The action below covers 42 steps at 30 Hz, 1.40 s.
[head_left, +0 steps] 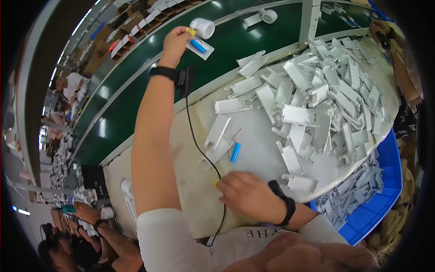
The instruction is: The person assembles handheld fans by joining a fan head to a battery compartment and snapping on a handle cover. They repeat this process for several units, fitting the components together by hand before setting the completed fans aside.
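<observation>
White plastic tray piece (201,47) with a blue cylindrical cell (197,45) in it sits on the green conveyor belt (136,99), far side of the bench. Left hand (176,43) is stretched out over the belt, fingertips pinched on the near edge of that piece; yellow finger cot (191,31) on one fingertip. Black wrist strap (164,71) on the left wrist, black cord (199,149) running from it back across the table toward the body.

Just beyond the piece: a white tape roll (202,27) on the belt, touching or nearly so (can't tell which). Second tape roll (269,16) further right on the belt, well apart.

Right hand (247,195) rests low on the pale worktable (181,190), near the table's front edge, fingers curled loosely, knuckles up. Can't tell if it grips anything; a bit of yellow shows at the fingertips. Black band (284,199) on that wrist.

Between the hands: a loose blue cell (235,152) with thin red lead lies on the table, beside a couple of white plastic housings (219,136). To the right, a big heap of the same white housings (326,99) covers most of the table. Blue bin (376,199) below the table's right edge, also full of white parts.

Another person's arm (398,63) at far right; other workers' hands (104,235) at lower left.
</observation>
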Tool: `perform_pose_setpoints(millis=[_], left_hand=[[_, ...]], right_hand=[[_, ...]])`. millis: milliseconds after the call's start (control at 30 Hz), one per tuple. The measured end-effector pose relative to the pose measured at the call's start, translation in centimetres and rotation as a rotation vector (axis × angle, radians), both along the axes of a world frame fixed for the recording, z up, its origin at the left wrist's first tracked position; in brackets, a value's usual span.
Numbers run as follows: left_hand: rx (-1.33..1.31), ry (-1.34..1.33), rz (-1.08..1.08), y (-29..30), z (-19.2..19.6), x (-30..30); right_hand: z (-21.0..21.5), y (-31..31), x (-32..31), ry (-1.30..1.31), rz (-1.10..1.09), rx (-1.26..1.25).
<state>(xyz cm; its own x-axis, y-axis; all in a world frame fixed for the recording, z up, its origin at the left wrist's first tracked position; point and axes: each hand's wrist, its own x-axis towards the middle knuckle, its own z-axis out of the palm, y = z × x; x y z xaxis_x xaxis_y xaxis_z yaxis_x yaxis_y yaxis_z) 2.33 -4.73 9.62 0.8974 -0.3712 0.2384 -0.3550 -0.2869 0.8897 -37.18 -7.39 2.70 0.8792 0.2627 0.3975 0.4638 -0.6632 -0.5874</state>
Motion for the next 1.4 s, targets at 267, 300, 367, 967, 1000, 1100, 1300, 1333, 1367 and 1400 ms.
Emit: perform_pose_setpoints(millis=[267, 300, 367, 967, 1000, 1100, 1300, 1333, 1367, 1400], left_hand=[[-0.393, 0.504, -0.362, 13.6, -0.9, -20.6], [-0.317, 0.531, -0.392, 14.9, -1.0, -22.7], [-0.259, 0.566, -0.405, 16.6, -1.5, -26.0], [-0.891, 0.775, -0.407, 22.6, -5.6, -29.2], [-0.836, 0.725, -0.462, 22.7, -6.2, -28.8], [-0.824, 0.73, -0.408, 22.6, -6.8, -29.6], [-0.486, 0.585, -0.233, 21.7, -6.2, -30.9], [-0.39, 0.515, -0.212, 21.7, -6.3, -31.0], [-0.394, 0.522, -0.211, 21.7, -6.6, -31.1], [-0.348, 0.411, -0.184, 21.8, -7.0, -31.1]], right_hand=[[1.1, -1.7, 1.5, -0.31, -0.259, 0.241], [0.9, -1.5, 1.9, -0.297, -0.237, 0.236], [0.2, -0.8, 2.5, 0.029, -0.155, 0.849], [1.0, 3.9, 8.1, -0.533, -0.011, 0.054], [0.5, 3.7, 8.5, -0.523, -0.052, 0.052], [-1.0, 3.0, 8.6, -0.539, 0.004, -0.076], [-1.3, 3.0, 9.0, -0.647, 0.044, 0.079], [-1.4, 2.9, 9.0, -0.653, 0.055, 0.096], [-1.4, 3.0, 8.9, -0.645, 0.057, 0.093], [-1.4, 3.1, 8.8, -0.611, 0.054, 0.104]])
